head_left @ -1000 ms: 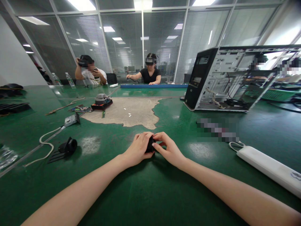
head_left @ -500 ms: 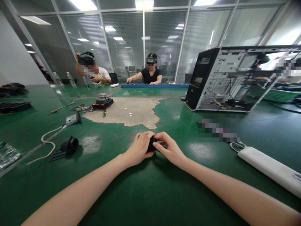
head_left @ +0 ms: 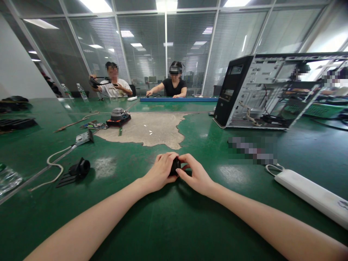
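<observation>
A small black object (head_left: pixel 175 167) sits between my two hands, low over the green table (head_left: pixel 168 224), in the middle of the view. My left hand (head_left: pixel 163 169) is wrapped round its left side, with the thumb below it. On the other side, my right hand (head_left: pixel 193 172) pinches its right edge between thumb and index finger. Much of the object is covered by my fingers, so its full shape cannot be made out.
Beyond my hands lies a bare beige patch (head_left: pixel 152 127) with a dark round-topped device (head_left: pixel 118 116). An open computer case (head_left: pixel 255 94) stands right. A white power strip (head_left: pixel 307 192) lies nearer. At left are a black plastic part (head_left: pixel 78 169) and a bottle (head_left: pixel 9 177). Two people face me.
The fingers of my right hand have shifted slightly on the black object. Across the table, the person at left has lowered a headset from the head to the side.
</observation>
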Motion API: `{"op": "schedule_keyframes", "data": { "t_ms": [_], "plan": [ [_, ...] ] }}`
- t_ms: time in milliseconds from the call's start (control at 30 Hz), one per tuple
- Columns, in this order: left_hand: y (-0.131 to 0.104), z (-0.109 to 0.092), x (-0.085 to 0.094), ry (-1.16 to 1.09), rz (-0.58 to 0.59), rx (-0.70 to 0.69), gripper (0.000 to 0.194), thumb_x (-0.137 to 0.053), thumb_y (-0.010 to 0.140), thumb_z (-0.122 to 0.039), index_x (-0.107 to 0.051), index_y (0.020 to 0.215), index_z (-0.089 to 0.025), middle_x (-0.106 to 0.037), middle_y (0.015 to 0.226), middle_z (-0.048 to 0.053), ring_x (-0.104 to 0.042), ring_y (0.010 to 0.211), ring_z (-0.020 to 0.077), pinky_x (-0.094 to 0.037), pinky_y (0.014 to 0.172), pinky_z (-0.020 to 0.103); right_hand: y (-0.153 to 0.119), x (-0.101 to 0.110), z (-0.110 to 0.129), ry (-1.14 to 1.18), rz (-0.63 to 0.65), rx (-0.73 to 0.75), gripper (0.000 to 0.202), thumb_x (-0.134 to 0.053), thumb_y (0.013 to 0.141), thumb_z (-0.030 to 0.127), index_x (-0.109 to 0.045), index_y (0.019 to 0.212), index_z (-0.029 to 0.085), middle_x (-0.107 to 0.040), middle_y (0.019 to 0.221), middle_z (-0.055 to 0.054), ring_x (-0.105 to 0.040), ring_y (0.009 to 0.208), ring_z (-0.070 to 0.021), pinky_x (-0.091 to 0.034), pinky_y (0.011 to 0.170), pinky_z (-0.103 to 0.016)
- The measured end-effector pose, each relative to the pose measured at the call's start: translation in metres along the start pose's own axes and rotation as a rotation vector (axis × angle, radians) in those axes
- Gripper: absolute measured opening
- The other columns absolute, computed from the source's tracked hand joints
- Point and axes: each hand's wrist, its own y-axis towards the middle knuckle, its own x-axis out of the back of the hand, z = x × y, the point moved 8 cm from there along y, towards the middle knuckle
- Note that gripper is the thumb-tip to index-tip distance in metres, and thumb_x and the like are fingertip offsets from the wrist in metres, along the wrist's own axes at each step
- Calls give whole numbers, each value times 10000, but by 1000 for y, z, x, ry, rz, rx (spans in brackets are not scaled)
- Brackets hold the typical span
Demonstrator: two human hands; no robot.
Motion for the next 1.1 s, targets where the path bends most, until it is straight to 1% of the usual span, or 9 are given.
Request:
{"op": "schedule_keyframes", "data": {
  "t_ms": [67, 200, 467, 567, 667, 733, 833, 933, 1100],
  "plan": [
    [0, -1, 0, 2, -7, -8, 610, -575, 705, -180, -237, 1213, -196, -429, 1193, 116, -385, 1129, 250, -298, 907, 421, 0, 1, 0, 36, -15, 4, 197, -503, 782, 210, -497, 979, 220, -520, 965, -43, -537, 891, -160, -504, 743, -310],
    [0, -2, 1, 13, -20, -16, 587, -575, 725, -215, -243, 1209, -188, -434, 1183, 119, -392, 1121, 250, -307, 903, 417, 2, -1, -9, 160, 2, -72, 135, -472, 811, 238, -479, 944, 209, -527, 917, -29, -566, 862, -145, -511, 719, -292],
    [0, 0, 0, 17, -13, -1, 566, -571, 721, -216, -258, 1191, -184, -444, 1170, 120, -402, 1102, 248, -311, 891, 410, 2, -4, -13, 165, 22, -130, 241, -486, 797, 230, -452, 1034, 202, -540, 990, -59, -557, 899, -159, -525, 666, -284],
    [0, 0, 0, 11, -11, 5, 600, -574, 704, -193, -243, 1204, -196, -437, 1181, 118, -398, 1108, 252, -305, 893, 420, 2, -2, -7, 90, 17, -68, 219, -500, 783, 219, -482, 1001, 207, -542, 957, -50, -550, 884, -162, -520, 668, -287],
    [0, -1, 0, 8, 0, 0, 615, -576, 696, -179, -238, 1209, -200, -433, 1188, 115, -392, 1115, 250, -303, 897, 418, 1, 2, 1, 36, -20, 21, 190, -525, 763, 208, -505, 952, 222, -522, 985, -47, -530, 911, -166, -511, 689, -283],
    [0, -1, 0, 12, -1, -2, 596, -572, 708, -187, -244, 1206, -196, -435, 1186, 115, -393, 1114, 246, -305, 898, 411, 1, 3, 1, 34, -37, 28, 149, -516, 774, 218, -511, 924, 224, -514, 998, -48, -533, 906, -162, -509, 686, -276],
    [0, -1, 1, 17, -13, -2, 575, -569, 722, -201, -251, 1201, -190, -437, 1184, 116, -394, 1115, 241, -304, 901, 404, 2, 3, -4, 55, -42, -8, 130, -508, 786, 225, -502, 915, 217, -520, 980, -44, -542, 894, -156, -504, 696, -281],
    [1, -1, 0, 14, -14, -2, 573, -574, 720, -208, -256, 1197, -189, -436, 1186, 117, -393, 1117, 242, -305, 901, 406, 3, 1, -9, 99, -32, -61, 173, -518, 776, 211, -472, 944, 208, -530, 952, -40, -544, 903, -158, -502, 708, -293],
    [0, 0, -1, 12, -12, -6, 584, -577, 715, -206, -252, 1200, -189, -435, 1183, 120, -396, 1112, 245, -309, 898, 412, 2, -7, -16, 190, 45, -178, 222, -501, 787, 224, -441, 998, 194, -541, 954, -50, -569, 815, -143, -517, 673, -295]
  ]
}}
